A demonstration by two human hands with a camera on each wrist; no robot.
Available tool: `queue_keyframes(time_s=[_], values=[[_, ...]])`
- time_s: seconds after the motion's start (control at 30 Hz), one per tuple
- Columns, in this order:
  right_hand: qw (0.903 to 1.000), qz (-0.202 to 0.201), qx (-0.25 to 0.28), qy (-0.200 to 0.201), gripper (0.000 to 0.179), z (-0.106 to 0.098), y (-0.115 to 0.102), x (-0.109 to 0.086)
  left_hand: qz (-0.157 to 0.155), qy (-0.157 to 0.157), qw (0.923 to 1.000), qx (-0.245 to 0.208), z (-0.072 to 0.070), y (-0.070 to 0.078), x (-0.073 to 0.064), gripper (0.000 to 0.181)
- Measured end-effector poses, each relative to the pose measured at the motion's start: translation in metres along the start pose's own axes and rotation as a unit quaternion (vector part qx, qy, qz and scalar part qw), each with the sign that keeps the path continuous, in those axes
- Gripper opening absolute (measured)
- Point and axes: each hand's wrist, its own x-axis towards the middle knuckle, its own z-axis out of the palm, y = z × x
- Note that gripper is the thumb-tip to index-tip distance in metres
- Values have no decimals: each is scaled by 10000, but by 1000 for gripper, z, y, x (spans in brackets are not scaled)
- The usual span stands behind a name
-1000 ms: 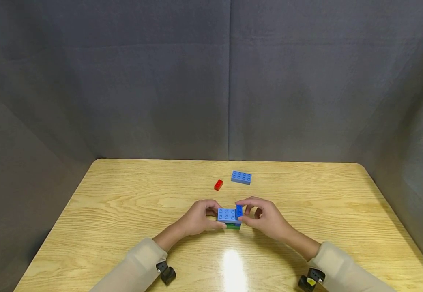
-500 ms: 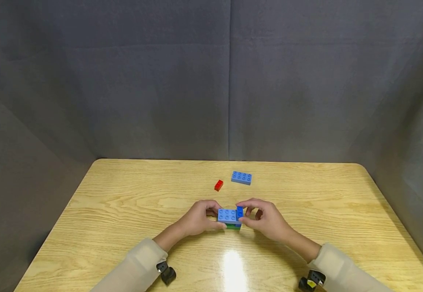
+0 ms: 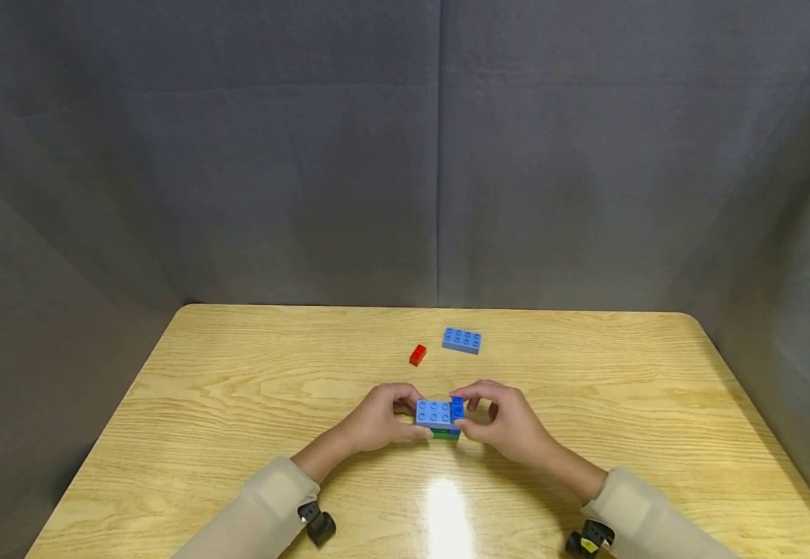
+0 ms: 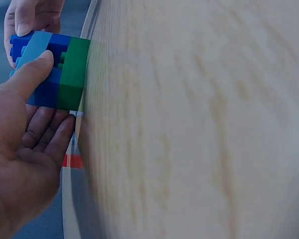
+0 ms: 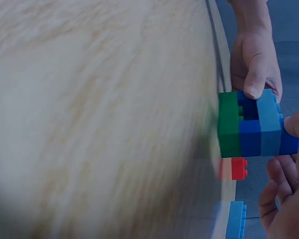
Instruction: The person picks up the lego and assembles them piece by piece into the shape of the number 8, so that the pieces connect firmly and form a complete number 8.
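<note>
Near the middle of the table a small stack of toy building bricks is between my two hands. Its base is a green brick (image 4: 73, 74). Two dark blue bricks (image 5: 250, 139) stand on that with a gap between them, under a light blue brick (image 3: 434, 414) with studs up. On the light blue brick's right end sits a small dark blue brick (image 3: 457, 408). My left hand (image 3: 377, 418) grips the stack's left end, thumb on the near side. My right hand (image 3: 512, 423) pinches the small dark blue brick between thumb and finger.
Beyond the stack, a small red brick (image 3: 418, 355) and another light blue studded brick (image 3: 461, 341) lie apart on the wooden table (image 3: 272, 349). Grey cloth (image 3: 307, 194) hangs behind the table and at both sides.
Pinched by my right hand, the small dark blue brick is slightly lower against the stack's right end. My right forearm has shifted a little; my left hand stays put.
</note>
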Motion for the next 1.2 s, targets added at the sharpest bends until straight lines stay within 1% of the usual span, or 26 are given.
queue_keyframes(time_s=[0.1, 0.2, 0.3, 0.4, 0.47, 0.5, 0.63, 0.7, 0.73, 0.8, 0.87, 1.03, 1.13, 1.2], values=[[10000, -7, -24, 23, 29, -2, -10, -1, 43, -3, 10000, 18, -1, 0, 0, 25], [10000, 11, -34, 59, 29, -3, -14, -1, 123, 29, 9999, 19, -1, 0, 1, 25], [9999, 99, 60, 71, 29, -1, -14, 0, 137, 33, 9999, -50, -2, 0, 1, 25], [9994, 233, 269, 0, 30, 1, -11, -1, 52, 18, 9999, -131, -1, -2, 0, 26], [9987, 280, 427, -66, 31, 2, -8, -2, 46, 13, 10000, -69, 0, -12, 1, 26], [9980, 291, 544, -98, 31, 2, -7, -2, 48, 22, 10000, -48, 1, -13, 1, 26], [9954, 351, 870, -179, 35, 8, 18, -2, 50, 47, 10000, 26, 0, -10, 0, 26], [9944, 372, 966, -202, 37, 10, 30, -2, -5, 33, 10000, 8, 0, -1, -1, 26], [9943, 381, 977, -200, 39, 11, 36, -1, -13, 33, 10000, 15, 0, -1, -1, 26], [9941, 384, 997, -178, 40, 11, 38, -1, 5, 24, 10000, 28, 0, -2, 1, 25], [9938, 371, 1043, -141, 38, 11, 40, -1, -6, -2, 10000, 7, 2, -9, 4, 26], [9930, 385, 1112, -108, 33, 13, 39, -1, -55, -189, 9998, -1, 3, -26, 8, 28], [9919, 446, 1182, -146, 32, 14, 36, -1, -46, -357, 9993, 66, 0, -25, 9, 29], [9904, 493, 1276, -184, 32, 14, 34, -1, -57, -545, 9985, 75, -4, -24, 10, 33]])
